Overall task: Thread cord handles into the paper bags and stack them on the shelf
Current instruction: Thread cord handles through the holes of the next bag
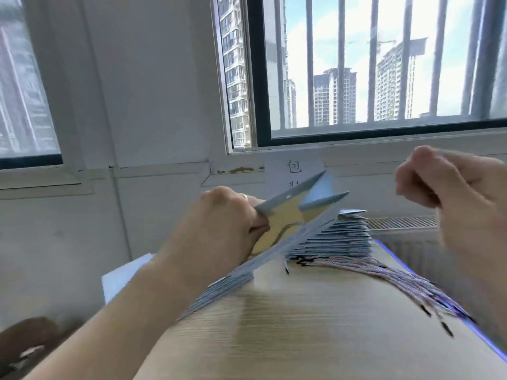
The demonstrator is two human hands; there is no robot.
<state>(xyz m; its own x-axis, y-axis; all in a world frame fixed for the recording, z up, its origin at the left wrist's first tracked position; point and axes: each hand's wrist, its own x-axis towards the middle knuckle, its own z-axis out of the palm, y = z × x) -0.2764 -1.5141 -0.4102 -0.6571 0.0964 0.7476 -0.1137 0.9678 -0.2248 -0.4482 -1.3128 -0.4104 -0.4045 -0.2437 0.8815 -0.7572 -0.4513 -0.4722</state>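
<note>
A flat-folded paper bag (pixel 285 215) is held tilted above the table (pixel 315 325), its mouth parted and raised toward the window (pixel 384 78). The outside is seen to be pale blue-grey and smooth, the inside yellow. The mouth flaps are spread into thin, pointed wedges, and a small punched hole is seen in the upper flap. A thin greyish line is seen curving across the yellow inside; whether it is a cord cannot be told.

Behind the bag, a stack (pixel 337 239) of like bags is laid flat at the far end of the table, its edges shown as fine layered lines. A second pile (pixel 225 292) is fanned along the left edge, under the forearm. A bundle of cords (pixel 406 281), striped pale and purple with black tips, is spread from beside the stack toward the right edge. The table is of light wood grain with a blue rim. A paper sign (pixel 293 167) is fixed to the wall below the sill.

The bag is gripped at its left side by the left hand (pixel 219 229), fingers curled tightly round the edge. The right hand (pixel 452 193) is raised well apart from the bag, fingers curled inward and thumb set against the forefinger; whether anything is pinched there cannot be told.
</note>
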